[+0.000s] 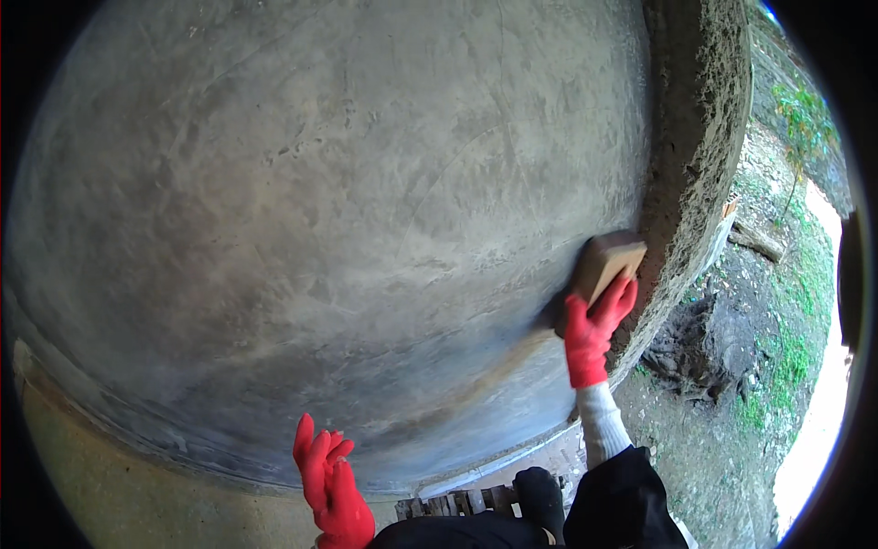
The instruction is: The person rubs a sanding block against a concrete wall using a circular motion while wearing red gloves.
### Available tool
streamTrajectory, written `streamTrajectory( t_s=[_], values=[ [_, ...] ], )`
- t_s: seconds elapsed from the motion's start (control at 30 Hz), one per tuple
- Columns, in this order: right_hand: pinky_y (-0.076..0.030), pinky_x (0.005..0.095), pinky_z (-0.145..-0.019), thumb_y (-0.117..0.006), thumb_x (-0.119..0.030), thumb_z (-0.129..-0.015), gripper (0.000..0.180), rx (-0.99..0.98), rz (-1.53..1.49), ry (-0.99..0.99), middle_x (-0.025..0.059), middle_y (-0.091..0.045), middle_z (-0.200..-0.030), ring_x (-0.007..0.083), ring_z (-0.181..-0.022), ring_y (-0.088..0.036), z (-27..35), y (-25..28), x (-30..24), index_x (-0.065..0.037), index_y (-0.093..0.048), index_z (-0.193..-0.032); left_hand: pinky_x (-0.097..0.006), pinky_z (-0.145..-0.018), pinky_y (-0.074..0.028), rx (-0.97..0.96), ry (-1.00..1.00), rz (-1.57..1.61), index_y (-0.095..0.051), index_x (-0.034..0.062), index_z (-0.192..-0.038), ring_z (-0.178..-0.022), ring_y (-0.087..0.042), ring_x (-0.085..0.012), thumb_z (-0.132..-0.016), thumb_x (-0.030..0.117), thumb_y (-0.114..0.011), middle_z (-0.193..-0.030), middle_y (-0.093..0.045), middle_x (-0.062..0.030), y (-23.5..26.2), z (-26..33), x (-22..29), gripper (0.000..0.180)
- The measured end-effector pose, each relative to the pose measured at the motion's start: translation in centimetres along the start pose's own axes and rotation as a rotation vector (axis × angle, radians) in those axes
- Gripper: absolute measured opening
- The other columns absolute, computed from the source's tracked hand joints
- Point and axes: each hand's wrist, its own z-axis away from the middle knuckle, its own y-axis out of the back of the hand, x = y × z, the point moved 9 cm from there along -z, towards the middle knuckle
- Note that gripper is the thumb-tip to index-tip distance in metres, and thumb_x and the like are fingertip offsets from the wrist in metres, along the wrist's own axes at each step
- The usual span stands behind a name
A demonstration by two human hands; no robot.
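Observation:
My right hand (594, 334), in a red glove, grips a tan, wooden-looking block (611, 261) with a darker underside. Motion blurs the block's edges, so I cannot tell if it is a brush or a rubbing block. It lies against the grey cement wall (366, 201), close to the wall's right edge. My left hand (334, 485), also gloved in red, is raised low in front of the wall with its fingers apart and nothing in it.
A rough, unfinished edge (700, 137) runs down the wall's right side. Below, a dark boot (540, 499) stands by a slatted wooden platform (466, 501). Outside on the right are a dark stump-like mass (700, 348), a short log (757, 242) and grassy ground (791, 357).

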Motion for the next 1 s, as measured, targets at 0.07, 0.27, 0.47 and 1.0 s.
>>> streamTrajectory(
  t_s=[0.07,0.27,0.47,1.0],
  values=[
    [-0.022,0.0491,-0.107,-0.074,-0.018,-0.07,0.096,0.042,-0.017,-0.022,0.0352,-0.013,-0.142,0.0503,-0.128,-0.023,-1.6,0.0,-0.4,-0.005,-0.018,-0.146,-0.038,-0.096,-0.039,-0.015,-0.02,0.001,-0.044,0.0053,-0.133,-0.113,-0.046,-0.0211,-0.093,0.007,-0.04,-0.149,-0.026,-0.0139,-0.4,-0.2,0.5,0.04],
    [-0.039,0.0485,-0.079,-0.076,-0.023,-0.065,0.066,-0.277,-0.092,0.72,0.0131,-0.046,-0.106,0.032,-0.093,-0.047,14.5,-4.0,-13.1,-0.033,-0.051,-0.125,-0.037,-0.095,-0.04,-0.053,-0.065,0.034,-0.044,0.0046,-0.132,-0.113,-0.047,-0.0207,-0.093,0.008,-0.039,-0.149,-0.027,-0.0147,-2.0,-0.7,3.1,0.039],
    [-0.036,0.0521,-0.091,-0.08,-0.019,-0.058,0.085,-0.145,-0.007,0.446,0.0248,-0.037,-0.127,0.0402,-0.111,-0.042,8.2,-2.0,-5.5,-0.017,-0.042,-0.135,-0.037,-0.094,-0.041,0.004,-0.071,-0.004,-0.045,0.0036,-0.131,-0.112,-0.048,-0.0204,-0.093,0.007,-0.039,-0.148,-0.028,-0.0158,-0.1,0.7,4.5,0.039],
    [-0.039,0.0489,-0.084,-0.077,-0.017,-0.065,0.075,-0.289,-0.01,0.566,0.0188,-0.044,-0.111,0.0347,-0.099,-0.046,10.4,-3.5,-8.8,-0.024,-0.046,-0.132,-0.036,-0.093,-0.041,0.045,-0.01,0.193,-0.051,0.0065,-0.127,-0.109,-0.049,-0.0177,-0.092,0.002,-0.043,-0.145,-0.034,-0.0105,1.2,0.7,4.8,0.037]
  ],
)
